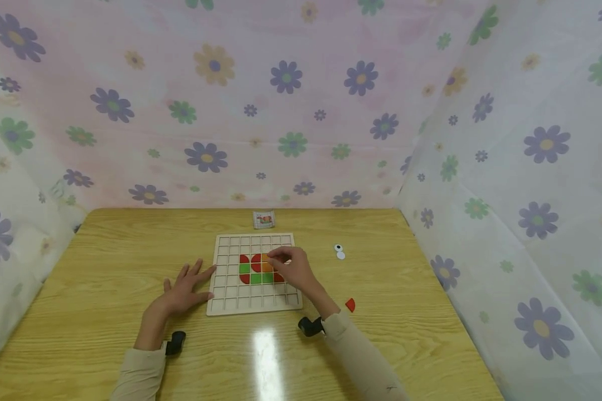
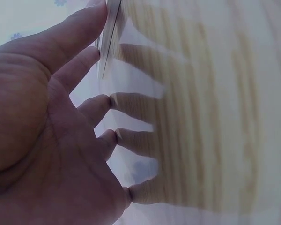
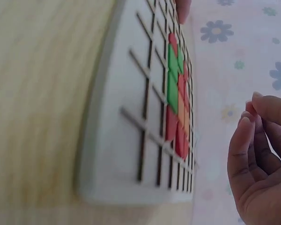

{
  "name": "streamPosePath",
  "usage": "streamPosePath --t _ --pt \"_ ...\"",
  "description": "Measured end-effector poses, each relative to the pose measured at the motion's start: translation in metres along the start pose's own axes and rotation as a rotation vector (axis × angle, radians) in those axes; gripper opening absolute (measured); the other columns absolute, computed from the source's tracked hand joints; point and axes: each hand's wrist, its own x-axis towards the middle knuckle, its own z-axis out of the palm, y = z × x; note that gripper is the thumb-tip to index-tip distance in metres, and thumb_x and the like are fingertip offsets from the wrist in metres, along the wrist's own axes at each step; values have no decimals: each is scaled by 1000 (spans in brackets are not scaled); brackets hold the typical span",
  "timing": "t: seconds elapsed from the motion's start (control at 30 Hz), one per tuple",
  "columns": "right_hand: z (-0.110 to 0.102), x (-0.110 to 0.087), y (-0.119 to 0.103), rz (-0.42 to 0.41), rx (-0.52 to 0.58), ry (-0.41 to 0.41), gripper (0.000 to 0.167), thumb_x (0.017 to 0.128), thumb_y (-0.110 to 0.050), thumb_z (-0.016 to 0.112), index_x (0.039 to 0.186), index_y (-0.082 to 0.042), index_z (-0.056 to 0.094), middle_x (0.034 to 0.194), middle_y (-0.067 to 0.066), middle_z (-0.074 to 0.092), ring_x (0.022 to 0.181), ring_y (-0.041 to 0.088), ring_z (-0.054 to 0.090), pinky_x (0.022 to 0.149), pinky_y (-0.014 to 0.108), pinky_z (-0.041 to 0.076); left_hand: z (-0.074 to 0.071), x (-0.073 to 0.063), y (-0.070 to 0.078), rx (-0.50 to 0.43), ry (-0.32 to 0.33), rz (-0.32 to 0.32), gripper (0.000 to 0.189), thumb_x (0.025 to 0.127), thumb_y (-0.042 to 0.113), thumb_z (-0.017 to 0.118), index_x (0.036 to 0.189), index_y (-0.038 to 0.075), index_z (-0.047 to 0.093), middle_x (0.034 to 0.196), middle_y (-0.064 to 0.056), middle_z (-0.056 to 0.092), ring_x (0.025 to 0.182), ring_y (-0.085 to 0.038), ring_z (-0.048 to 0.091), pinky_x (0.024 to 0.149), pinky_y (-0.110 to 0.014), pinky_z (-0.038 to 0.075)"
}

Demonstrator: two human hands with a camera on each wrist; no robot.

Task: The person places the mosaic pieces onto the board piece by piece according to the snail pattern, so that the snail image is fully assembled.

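A square wooden grid board (image 1: 226, 303) lies on the table. In its middle cells sit red, green (image 1: 256, 278) and orange pieces, several of them red quarter-rounds (image 1: 244, 259). My left hand (image 1: 183, 292) has its fingers spread. Its thumb and a fingertip touch the board's left edge, and other fingertips rest on the table, as the left wrist view shows. Above the right part of the pattern, my right hand (image 1: 293, 268) pinches a small red piece (image 3: 250, 108) between thumb and fingertips. Its shape is mostly hidden by the fingers.
A loose red quarter-round piece (image 1: 350, 304) lies right of the board, near the right sleeve. Two small white discs (image 1: 340, 255), one with a black dot, lie farther back on the right. Behind the board is a small picture card (image 1: 263, 219). Flowered curtains (image 1: 251, 139) surround the table.
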Motion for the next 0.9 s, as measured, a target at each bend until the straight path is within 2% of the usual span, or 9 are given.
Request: streamPosePath --t 0.1,0.23,0.33,0.47,0.5,0.7,0.83,0.9 --pt "-10 -13 5 43 -7 -23 14 96 -5 69 104 5 76 97 15 76 79 14 64 71 24 53 0 0 0 -2 2 0 72 96 31 70 157 7 38 165 -31 9 148 -60 -2 100 -87 -7" --pt "-30 -36 15 160 7 -110 15 96 -10 70 106 0 77 100 13 75 83 14 64 72 24 52 -1 -1 2 5 -1 -1 73 96 31 70 157 7 38 165 -32 9 148 -60 -2 100 -87 -7" --pt "-49 -55 19 210 19 -173 17 96 -9 70 108 3 75 101 16 74 85 18 65 70 22 51 -1 -1 2 14 -5 2 72 97 32 69 157 7 38 165 -32 9 148 -60 -2 100 -87 -7" --pt "-75 -76 30 207 1 -192 20 96 -7 70 111 7 73 102 20 74 86 20 68 69 23 55 1 0 -1 13 -6 7 72 97 30 69 157 7 38 165 -32 9 148 -60 -2 100 -87 -8" --pt "-82 -79 39 206 -7 -190 21 96 -8 71 112 5 73 102 18 74 86 17 68 69 24 56 1 0 -2 12 -5 8 72 97 30 69 157 7 38 165 -31 9 148 -60 -2 100 -87 -8" --pt "-123 -96 57 217 -90 -192 26 97 -12 70 118 3 71 109 18 73 94 22 69 76 28 57 1 2 -5 17 -3 9 73 97 32 69 158 8 37 166 -31 8 149 -59 -3 100 -87 -8" --pt "-146 -107 58 250 -190 -260 34 91 -12 77 121 0 70 117 16 71 102 23 66 84 28 54 0 3 -5 16 -6 9 73 97 32 70 158 9 37 166 -31 8 148 -60 -3 99 -87 -8" --pt "-154 -113 57 254 -232 -294 38 86 -10 82 121 -1 69 115 14 68 100 22 61 82 27 50 0 2 -4 18 -8 7 73 97 32 70 158 8 37 166 -31 8 148 -60 -3 100 -87 -8"
